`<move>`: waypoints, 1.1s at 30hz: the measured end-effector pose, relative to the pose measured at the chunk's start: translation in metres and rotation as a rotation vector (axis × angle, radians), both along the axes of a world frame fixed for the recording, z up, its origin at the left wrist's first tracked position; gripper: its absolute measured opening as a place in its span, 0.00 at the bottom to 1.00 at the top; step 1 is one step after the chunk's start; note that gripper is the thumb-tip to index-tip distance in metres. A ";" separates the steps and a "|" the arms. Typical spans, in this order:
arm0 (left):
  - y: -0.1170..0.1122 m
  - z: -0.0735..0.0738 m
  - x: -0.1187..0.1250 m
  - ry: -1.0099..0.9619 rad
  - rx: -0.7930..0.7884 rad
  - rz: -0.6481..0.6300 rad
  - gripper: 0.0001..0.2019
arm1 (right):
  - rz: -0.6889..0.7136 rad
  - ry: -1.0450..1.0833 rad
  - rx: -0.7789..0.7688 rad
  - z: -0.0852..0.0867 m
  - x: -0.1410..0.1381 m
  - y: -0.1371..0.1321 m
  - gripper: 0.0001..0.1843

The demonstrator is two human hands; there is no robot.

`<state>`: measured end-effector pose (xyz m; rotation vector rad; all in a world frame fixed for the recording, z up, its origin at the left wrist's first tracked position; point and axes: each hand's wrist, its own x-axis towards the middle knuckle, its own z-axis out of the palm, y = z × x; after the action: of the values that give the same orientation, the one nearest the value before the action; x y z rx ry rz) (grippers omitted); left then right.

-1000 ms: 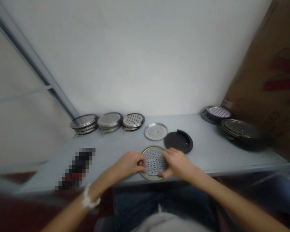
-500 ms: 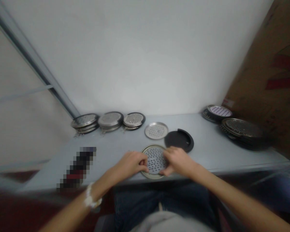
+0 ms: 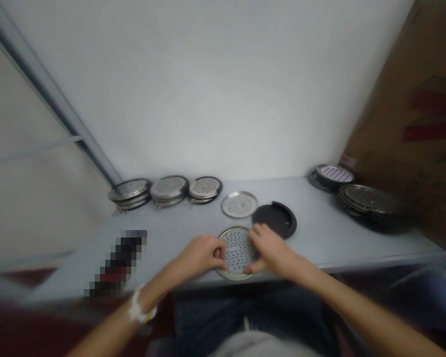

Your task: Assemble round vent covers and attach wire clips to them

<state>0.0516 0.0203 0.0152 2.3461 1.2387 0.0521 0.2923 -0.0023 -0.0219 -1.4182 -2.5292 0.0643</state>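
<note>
Brass-rimmed perforated strainer disc (image 3: 238,250) lies flat on the pale grey tabletop (image 3: 319,238), near the table's front edge and directly before the person. It is round, so it has no long axis, and both hands sit equally close. The left hand (image 3: 201,256) grips the left rim, while the right hand (image 3: 271,251) reaches further over, fingers (image 3: 258,235) spread on the mesh. Just beyond them sit a black round cover (image 3: 274,219) and a plain silver perforated disc (image 3: 239,204). Nothing stands between hands and strainer. Three strainer stacks (image 3: 169,187) wait further back at left, two more stacks (image 3: 369,201) at right, and a pixelated object (image 3: 121,263) lies left of the left hand, too blurred to identify.
</note>
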 end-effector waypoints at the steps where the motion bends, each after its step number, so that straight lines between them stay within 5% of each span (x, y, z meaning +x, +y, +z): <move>1: -0.002 -0.001 0.000 -0.012 -0.001 0.002 0.09 | 0.011 0.019 0.000 -0.002 0.001 0.001 0.39; 7: -0.016 -0.008 -0.005 -0.098 0.045 0.020 0.15 | 0.080 0.087 -0.048 -0.002 0.004 -0.002 0.39; 14: -0.023 -0.031 -0.017 -0.091 0.279 -0.062 0.46 | 0.094 0.171 -0.101 0.004 0.007 -0.009 0.38; 19: -0.020 -0.041 -0.022 -0.069 0.350 -0.134 0.47 | 0.141 0.295 -0.114 0.000 0.017 -0.017 0.54; 22: -0.020 -0.038 -0.023 -0.042 0.356 -0.141 0.48 | 0.122 0.277 -0.006 -0.005 0.018 -0.025 0.55; 28: -0.021 -0.027 -0.029 -0.027 0.320 -0.137 0.49 | -0.084 0.198 0.277 -0.021 0.038 -0.030 0.30; 33: -0.023 -0.029 -0.031 -0.086 0.357 -0.037 0.41 | -0.241 0.239 0.281 -0.039 0.073 -0.023 0.11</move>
<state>0.0211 -0.0029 -0.0137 2.6351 1.2260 0.3870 0.3653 -0.0257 -0.0604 -1.4883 -2.0682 -0.1490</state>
